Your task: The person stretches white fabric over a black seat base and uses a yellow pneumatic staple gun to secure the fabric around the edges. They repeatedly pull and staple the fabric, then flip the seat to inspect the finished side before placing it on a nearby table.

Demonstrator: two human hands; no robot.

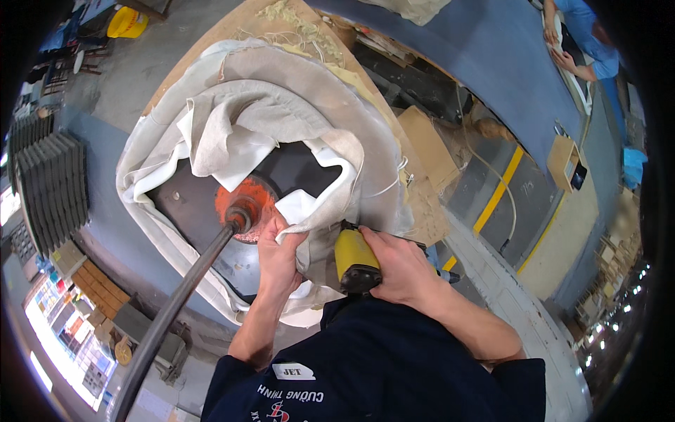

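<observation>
A rounded upholstered piece point(281, 63) covered in beige fabric lies in front of me with its underside up. A fold of the fabric edge point(295, 204) with white backing is pinched between the thumb and fingers of my left hand point(278, 259). My right hand point(404, 271) is closed around a yellow and black staple gun point(355, 254), its nose close to the fabric just right of my left hand. Inside the fabric ring shows a dark base point(186, 200) with an orange round plate point(253, 193). The tool's tip is hard to make out.
A long metal rod point(176, 302) runs from the orange plate to the lower left. Beneath the piece is a wooden board point(425, 211) with loose fibres. At right, a hose point(515, 211) hangs over the floor. Another person point(587, 42) works at the blue table point(485, 63).
</observation>
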